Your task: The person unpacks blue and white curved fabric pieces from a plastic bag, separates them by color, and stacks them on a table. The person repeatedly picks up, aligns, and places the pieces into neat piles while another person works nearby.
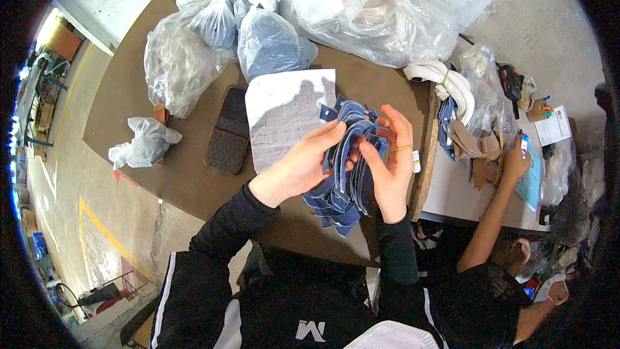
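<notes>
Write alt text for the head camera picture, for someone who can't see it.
Seen from above, a person's left hand and right hand hold a stack of dark blue fabric pieces over a brown table. A printed sheet of paper, a dark mat and clear plastic bags lie behind; a co-worker's hand reaches in at right.

Matt blue cloth pieces (345, 181) in my hands; glossy clear plastic bags (371, 10); matt brown table (129, 110); paper sheet (287, 113).
</notes>
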`<state>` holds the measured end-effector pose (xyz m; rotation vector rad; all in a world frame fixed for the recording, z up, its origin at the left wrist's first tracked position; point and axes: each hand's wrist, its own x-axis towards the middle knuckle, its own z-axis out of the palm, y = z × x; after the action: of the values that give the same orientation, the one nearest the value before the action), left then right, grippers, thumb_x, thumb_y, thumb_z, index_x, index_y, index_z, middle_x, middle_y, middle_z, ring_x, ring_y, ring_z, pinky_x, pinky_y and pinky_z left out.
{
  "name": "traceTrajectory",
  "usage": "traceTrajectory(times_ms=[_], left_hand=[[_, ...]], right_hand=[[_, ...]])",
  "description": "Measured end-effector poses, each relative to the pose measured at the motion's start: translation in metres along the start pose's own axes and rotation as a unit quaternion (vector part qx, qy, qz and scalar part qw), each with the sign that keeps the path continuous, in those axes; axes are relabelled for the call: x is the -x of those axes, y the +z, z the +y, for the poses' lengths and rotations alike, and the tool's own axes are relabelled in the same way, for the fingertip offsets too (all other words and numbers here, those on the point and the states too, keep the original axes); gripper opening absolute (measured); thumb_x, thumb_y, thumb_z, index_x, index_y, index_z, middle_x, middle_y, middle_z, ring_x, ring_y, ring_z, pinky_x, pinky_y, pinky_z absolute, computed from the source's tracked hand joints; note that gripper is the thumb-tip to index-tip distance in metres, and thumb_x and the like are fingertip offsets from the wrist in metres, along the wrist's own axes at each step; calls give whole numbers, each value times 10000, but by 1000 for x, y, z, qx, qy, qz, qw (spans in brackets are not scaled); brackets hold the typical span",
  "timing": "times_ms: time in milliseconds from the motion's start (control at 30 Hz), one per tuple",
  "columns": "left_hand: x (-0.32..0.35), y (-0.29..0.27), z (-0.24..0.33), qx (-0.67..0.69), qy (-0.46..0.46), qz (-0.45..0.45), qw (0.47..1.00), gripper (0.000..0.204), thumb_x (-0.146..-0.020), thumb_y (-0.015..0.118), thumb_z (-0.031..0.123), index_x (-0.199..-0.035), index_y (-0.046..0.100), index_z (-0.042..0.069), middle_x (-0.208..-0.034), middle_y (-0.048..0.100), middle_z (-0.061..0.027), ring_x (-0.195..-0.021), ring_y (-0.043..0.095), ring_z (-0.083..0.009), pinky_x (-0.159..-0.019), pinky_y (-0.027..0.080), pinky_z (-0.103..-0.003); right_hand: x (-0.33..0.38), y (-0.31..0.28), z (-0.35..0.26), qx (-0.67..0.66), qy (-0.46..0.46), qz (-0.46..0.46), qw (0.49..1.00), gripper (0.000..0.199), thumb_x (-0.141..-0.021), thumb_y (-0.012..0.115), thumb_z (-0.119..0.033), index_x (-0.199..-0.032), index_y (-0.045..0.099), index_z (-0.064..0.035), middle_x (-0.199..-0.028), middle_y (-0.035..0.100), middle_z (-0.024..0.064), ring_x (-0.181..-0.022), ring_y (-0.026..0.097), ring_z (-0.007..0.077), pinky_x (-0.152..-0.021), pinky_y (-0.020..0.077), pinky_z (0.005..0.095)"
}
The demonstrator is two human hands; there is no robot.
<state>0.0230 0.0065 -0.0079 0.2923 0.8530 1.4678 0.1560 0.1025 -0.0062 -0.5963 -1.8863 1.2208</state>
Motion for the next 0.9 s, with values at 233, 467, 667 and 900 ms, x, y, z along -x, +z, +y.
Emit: traceTrajectory(times_ms=[233,467,667,900], left_hand=[[3,-3,4,50,-3,-27,998,376,-1010,479,323,-1293,494,76,-1145,624,-62,-969,616,-159,-822,521,-322],[4,-2,6,-20,4,-84,996,448,-1004,513,262,-1403,403,90,-1228,581,-41,-1098,570,-118,-879,522,-317],[7,4,11,19,-41,-81,996,409,-1009,487,233,-1370,414,54,-1245,582,-94,-1103,617,-207,-855,551,-343],[4,8,8,-4,7,-72,997,417,-959,502,124,-1341,428,-26,-1284,563,-175,-1122,609,-308,-960,516,-418]], right_hand=[[1,6,-13,99,-20,-77,992,525,-709,742,19,-1202,576,-52,-1360,451,114,-1182,516,243,-972,454,357],[-1,4,-9,45,11,-19,999,327,-719,744,16,-992,574,-43,-1228,494,108,-1028,545,175,-862,480,291],[1,-4,8,47,-14,64,997,177,-777,695,59,-858,559,-21,-1105,533,81,-957,557,136,-831,471,273],[-1,-4,4,-64,50,106,991,231,-798,693,62,-1001,612,-12,-917,606,54,-826,583,120,-715,502,246]])
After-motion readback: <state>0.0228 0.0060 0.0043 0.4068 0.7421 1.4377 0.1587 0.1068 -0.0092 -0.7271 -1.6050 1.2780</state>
